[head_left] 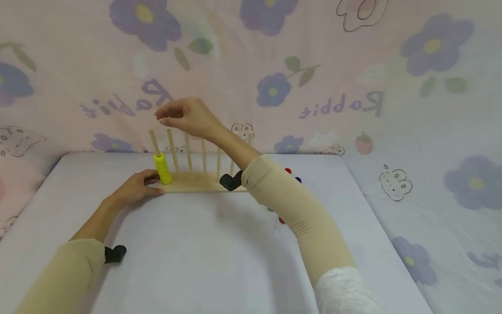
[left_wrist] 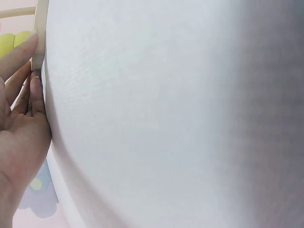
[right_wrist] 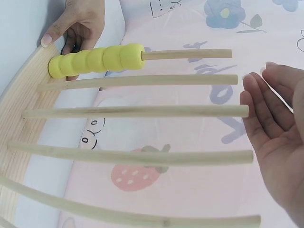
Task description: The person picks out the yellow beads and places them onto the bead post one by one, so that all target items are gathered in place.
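Note:
A pale wooden base (head_left: pixel 192 182) with a row of several upright wooden rods (right_wrist: pixel 190 156) stands toward the back of the table. Several yellow beads (head_left: pixel 162 168) are stacked on the leftmost rod, whose upper part is bare. My left hand (head_left: pixel 135 187) holds the base's left end, the thumb at the front edge and the other fingers around the end. Just above the tops of the left rods is my right hand (head_left: pixel 190 115). Its fingers are loosely bent with nothing between them, apart from the rod tips in the right wrist view.
Right of the base, partly behind my right forearm, lie a red bead (head_left: pixel 288 171), a dark blue bead (head_left: pixel 298 179) and another red bead (head_left: pixel 281 220). A patterned cloth (head_left: pixel 325 52) hangs behind the white table (head_left: pixel 188 257).

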A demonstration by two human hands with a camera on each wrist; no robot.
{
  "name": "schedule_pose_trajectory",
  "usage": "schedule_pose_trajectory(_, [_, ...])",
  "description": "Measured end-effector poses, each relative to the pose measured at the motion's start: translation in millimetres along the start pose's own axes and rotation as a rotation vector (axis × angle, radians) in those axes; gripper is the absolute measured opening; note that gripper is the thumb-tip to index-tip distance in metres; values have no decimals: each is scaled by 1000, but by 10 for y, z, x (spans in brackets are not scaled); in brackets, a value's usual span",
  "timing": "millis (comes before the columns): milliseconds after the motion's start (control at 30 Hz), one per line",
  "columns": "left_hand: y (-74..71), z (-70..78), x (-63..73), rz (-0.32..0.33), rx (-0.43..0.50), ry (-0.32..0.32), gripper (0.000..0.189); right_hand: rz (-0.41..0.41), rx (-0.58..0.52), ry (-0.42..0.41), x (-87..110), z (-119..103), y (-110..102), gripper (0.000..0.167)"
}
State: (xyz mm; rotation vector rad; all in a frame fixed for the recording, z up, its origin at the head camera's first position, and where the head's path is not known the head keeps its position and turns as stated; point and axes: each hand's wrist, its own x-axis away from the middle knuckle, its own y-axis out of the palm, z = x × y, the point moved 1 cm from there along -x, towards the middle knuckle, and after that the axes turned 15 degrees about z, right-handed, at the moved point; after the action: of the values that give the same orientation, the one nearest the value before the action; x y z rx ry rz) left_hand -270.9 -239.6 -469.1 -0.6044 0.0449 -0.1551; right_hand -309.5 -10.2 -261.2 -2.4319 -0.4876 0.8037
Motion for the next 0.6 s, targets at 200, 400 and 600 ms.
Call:
schedule_pose_trajectory(200, [18, -23, -7, -3, 2, 15, 84, 34, -13, 21, 113, 58, -120, 24])
schedule_pose_trajectory(400, [51, 16, -22, -4, 13, 30, 81, 100, -25, -52, 271, 151, -347, 22])
schedule_pose_trajectory(600, [15, 54, -63, 9, 18, 40, 81, 170, -43, -52, 365, 230, -572, 21])
